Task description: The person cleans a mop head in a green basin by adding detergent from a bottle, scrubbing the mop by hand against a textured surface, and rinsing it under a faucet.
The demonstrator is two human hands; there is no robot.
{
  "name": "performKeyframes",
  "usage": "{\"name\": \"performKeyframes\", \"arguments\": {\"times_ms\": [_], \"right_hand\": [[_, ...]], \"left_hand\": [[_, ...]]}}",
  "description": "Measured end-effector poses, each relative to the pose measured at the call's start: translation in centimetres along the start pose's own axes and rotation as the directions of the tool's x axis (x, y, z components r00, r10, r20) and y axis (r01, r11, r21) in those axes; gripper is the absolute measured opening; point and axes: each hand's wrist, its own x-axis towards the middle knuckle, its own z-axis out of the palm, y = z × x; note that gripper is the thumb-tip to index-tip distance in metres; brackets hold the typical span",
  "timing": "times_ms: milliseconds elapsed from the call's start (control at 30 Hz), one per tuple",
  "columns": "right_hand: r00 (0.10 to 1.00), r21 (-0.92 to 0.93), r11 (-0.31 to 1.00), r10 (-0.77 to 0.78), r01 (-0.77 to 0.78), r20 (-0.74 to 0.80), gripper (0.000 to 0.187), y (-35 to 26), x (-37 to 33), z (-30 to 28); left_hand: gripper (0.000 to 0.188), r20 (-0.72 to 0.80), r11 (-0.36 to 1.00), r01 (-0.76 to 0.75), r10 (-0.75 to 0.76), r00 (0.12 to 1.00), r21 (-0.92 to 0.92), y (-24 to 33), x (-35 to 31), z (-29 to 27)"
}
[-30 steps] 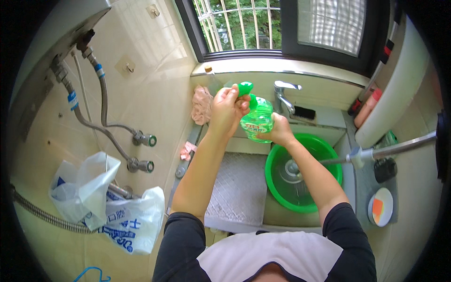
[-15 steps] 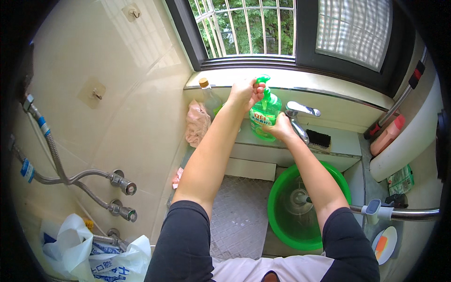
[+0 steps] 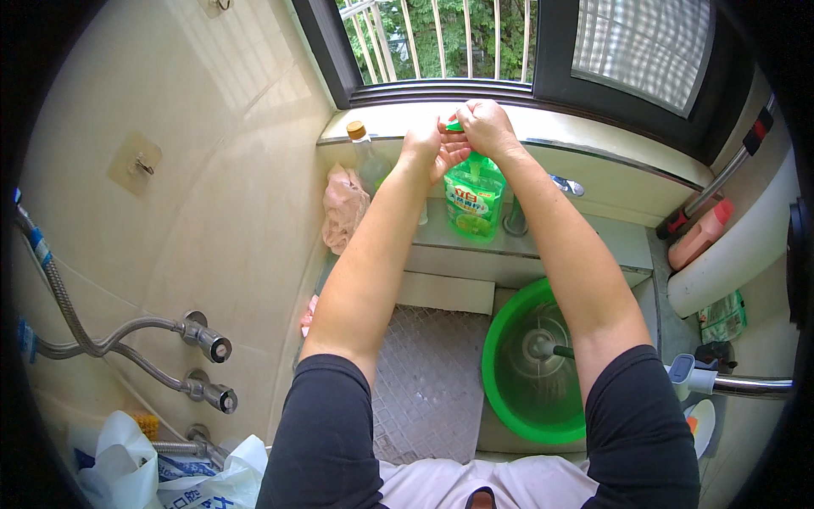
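Observation:
A green pump bottle of liquid soap (image 3: 473,202) stands upright on the grey ledge (image 3: 610,240) below the window. Its pump head (image 3: 455,126) is gripped by my right hand (image 3: 487,127), whose fingers curl over the top. My left hand (image 3: 436,151) is held at the spout, palm turned up and fingers stretched out. I cannot make out any soap on the palm. Behind my right forearm, the chrome tap (image 3: 568,185) is mostly hidden.
Left of the bottle are a clear bottle with a gold cap (image 3: 356,131) and a pink cloth (image 3: 343,212). Below, a green basin (image 3: 500,386) sits beside a grey textured panel (image 3: 428,382). A pink bottle (image 3: 700,236) stands at the right, near a metal bar (image 3: 750,387).
My right hand has gone from the bottle's side up to the pump head. My left hand has let go of the pump and turned palm up by the spout.

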Motion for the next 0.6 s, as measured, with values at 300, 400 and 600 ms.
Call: {"name": "performKeyframes", "arguments": {"times_ms": [300, 400, 600], "right_hand": [[0.999, 0.003, 1.000, 0.025, -0.025, 0.028, 0.025, -0.5, -0.3, 0.0], [0.998, 0.028, 0.998, 0.050, -0.051, 0.043, 0.025, -0.2, -0.8, 0.3], [0.999, -0.128, 0.991, -0.032, 0.030, -0.017, 0.026, -0.4, -1.2, 0.8]], "left_hand": [[0.028, 0.070, 0.978, 0.012, -0.027, 0.997, 0.208, 0.6, 0.0, 0.2], [0.027, 0.088, 0.976, 0.047, -0.067, 0.994, 0.212, 0.1, 0.2, -0.2], [0.030, 0.050, 0.946, -0.054, 0.040, 0.998, 0.320, -0.3, -0.4, -0.6]]}}
